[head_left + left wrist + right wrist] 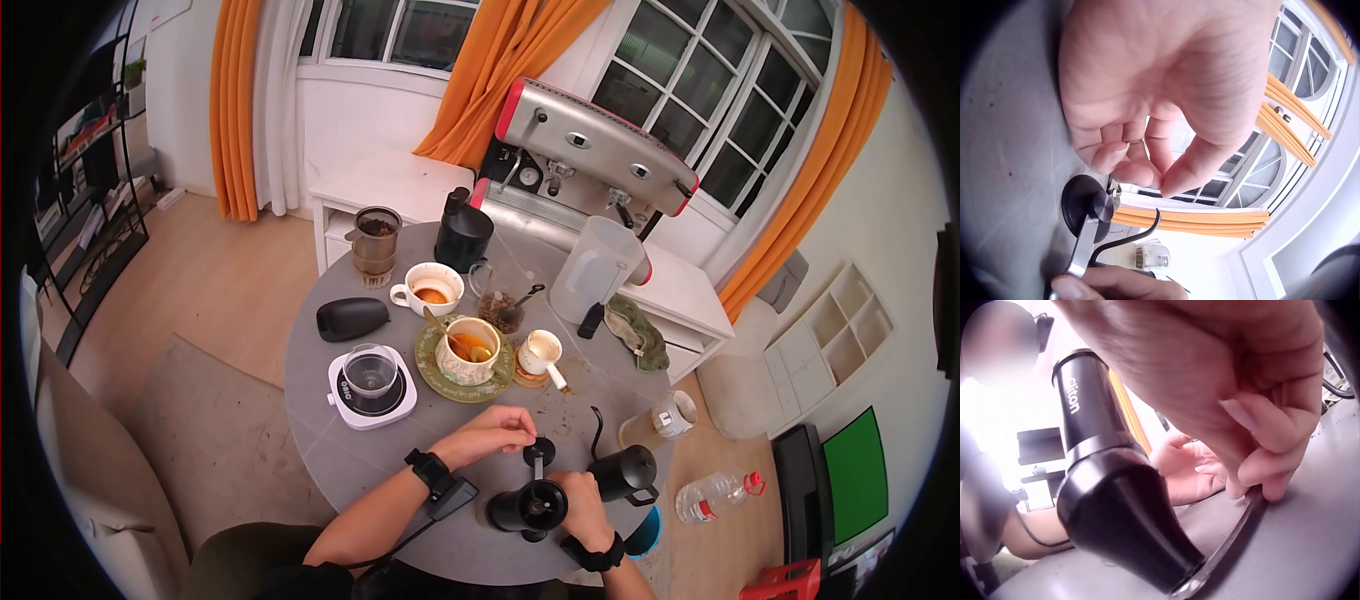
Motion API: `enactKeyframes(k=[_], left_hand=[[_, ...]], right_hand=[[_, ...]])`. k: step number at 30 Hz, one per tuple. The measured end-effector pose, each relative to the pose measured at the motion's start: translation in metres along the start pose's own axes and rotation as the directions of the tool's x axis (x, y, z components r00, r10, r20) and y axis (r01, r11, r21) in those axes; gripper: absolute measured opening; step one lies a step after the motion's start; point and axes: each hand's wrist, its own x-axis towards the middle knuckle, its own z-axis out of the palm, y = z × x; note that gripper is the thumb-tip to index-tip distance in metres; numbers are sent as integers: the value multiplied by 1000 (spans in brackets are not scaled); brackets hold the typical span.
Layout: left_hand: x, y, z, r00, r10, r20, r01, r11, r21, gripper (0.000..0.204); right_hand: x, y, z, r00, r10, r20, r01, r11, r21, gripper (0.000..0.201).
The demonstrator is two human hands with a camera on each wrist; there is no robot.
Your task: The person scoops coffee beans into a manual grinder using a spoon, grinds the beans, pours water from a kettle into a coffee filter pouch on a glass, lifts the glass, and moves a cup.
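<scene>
Two hands meet: the right hand (583, 505) pinches the crank (1083, 249) of the black grinder (1119, 500) beside it, apparently positioning it; the left hand (488, 436), empty, loosely curled near the knob (1103, 206), could best steady it next.

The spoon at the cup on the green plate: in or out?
In. The head view shows the spoon slanting over the rim of the cup, its lower end inside.

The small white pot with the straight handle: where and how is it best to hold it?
Probably the best grip is the straight handle of the white pot, approached from the person's side, because it sticks out that way and the pot stands upright.
</scene>
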Motion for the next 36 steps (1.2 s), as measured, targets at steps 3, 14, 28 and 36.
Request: enactKeyframes(k=[3,14,28,36], left_hand=[[0,-1,-1,1000,10,7,-10,1000,2,5],[3,-1,0,1000,-7,-5,7,1000,-26,5],[5,-8,-6,999,27,31,-25,998,-58,5],[5,-9,-6,1000,6,20,-6,999,-38,4]], right_hand=[[2,-2,-4,1000,14,16,-13,997,-74,12],[98,-78,-119,981,53,-188,-41,997,65,40],[277,-22,-45,895,444,-42,-336,733,592,32],[259,-3,-71,893,434,115,-379,591,712,20]])
